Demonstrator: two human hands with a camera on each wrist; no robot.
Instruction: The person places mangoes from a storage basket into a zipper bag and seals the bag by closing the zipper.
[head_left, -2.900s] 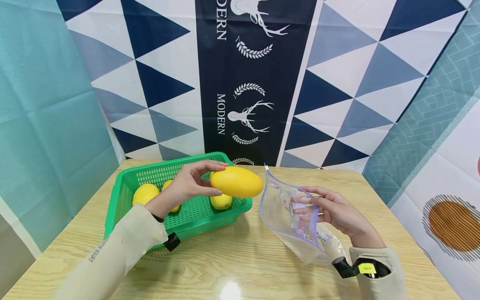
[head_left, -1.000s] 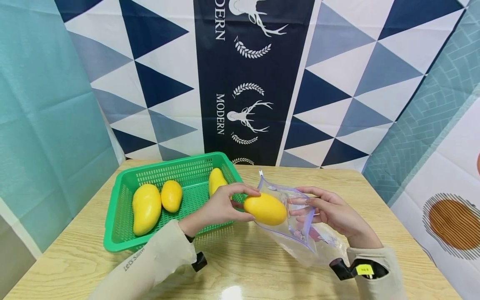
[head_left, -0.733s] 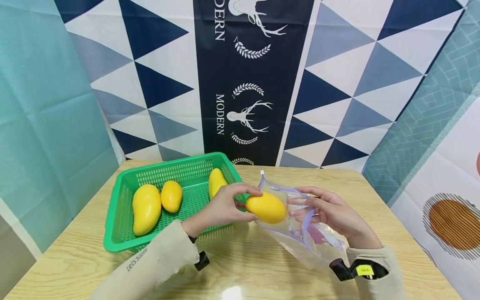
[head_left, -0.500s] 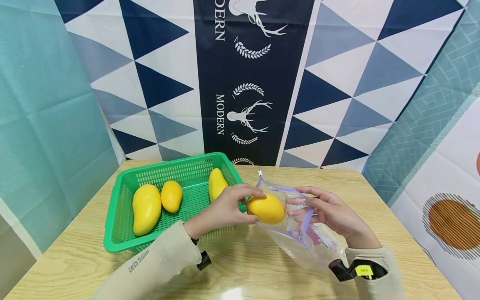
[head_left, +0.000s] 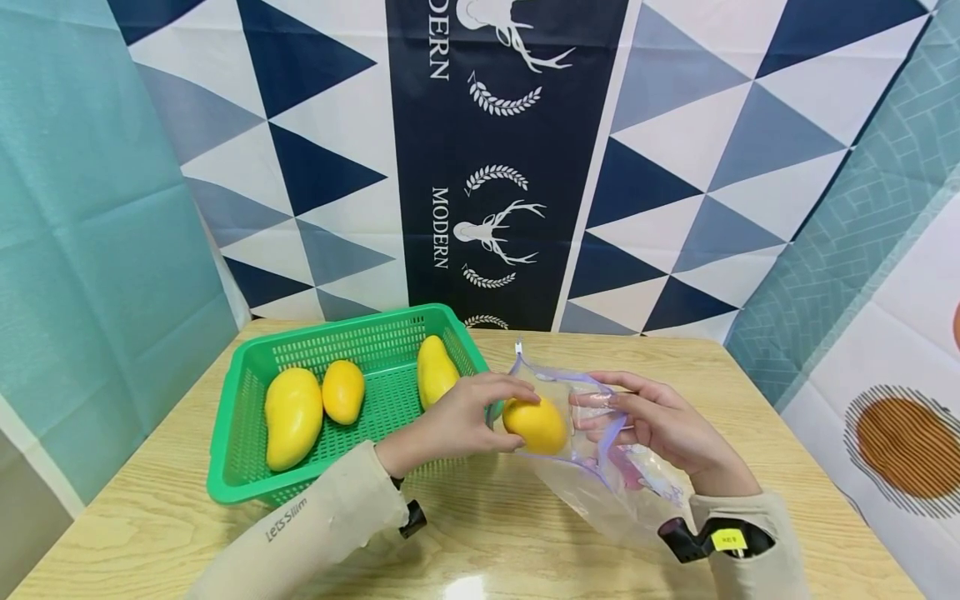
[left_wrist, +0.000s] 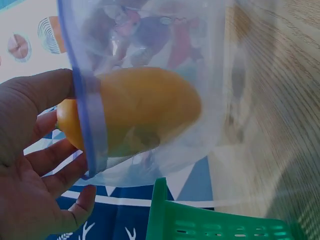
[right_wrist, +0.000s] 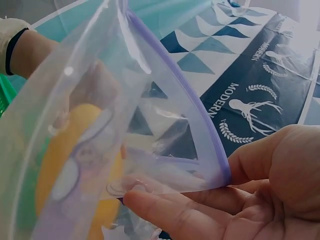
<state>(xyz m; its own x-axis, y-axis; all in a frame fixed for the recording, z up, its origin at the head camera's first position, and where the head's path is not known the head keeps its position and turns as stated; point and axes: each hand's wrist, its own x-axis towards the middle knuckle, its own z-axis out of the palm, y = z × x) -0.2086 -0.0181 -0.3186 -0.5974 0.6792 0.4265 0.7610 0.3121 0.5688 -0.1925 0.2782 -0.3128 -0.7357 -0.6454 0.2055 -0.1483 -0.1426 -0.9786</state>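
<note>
In the head view a yellow mango sits mostly inside the mouth of a clear zip bag with a purple rim. My left hand grips its near end between thumb and fingers. The left wrist view shows the mango lying lengthwise in the bag, its stem end still out past the purple rim. My right hand pinches the bag's far edge and keeps the mouth spread. Seen from the right wrist, the thumb and fingers of the right hand hold a corner of the purple rim.
A green plastic basket stands on the left of the wooden table. Inside are a large mango, a small mango and another mango by its right wall. Patterned cloth hangs behind.
My left hand has carried the mango rightward from above the basket into the bag's mouth, slightly deeper over the last second. The right hand has stayed nearly still, holding the bag.
</note>
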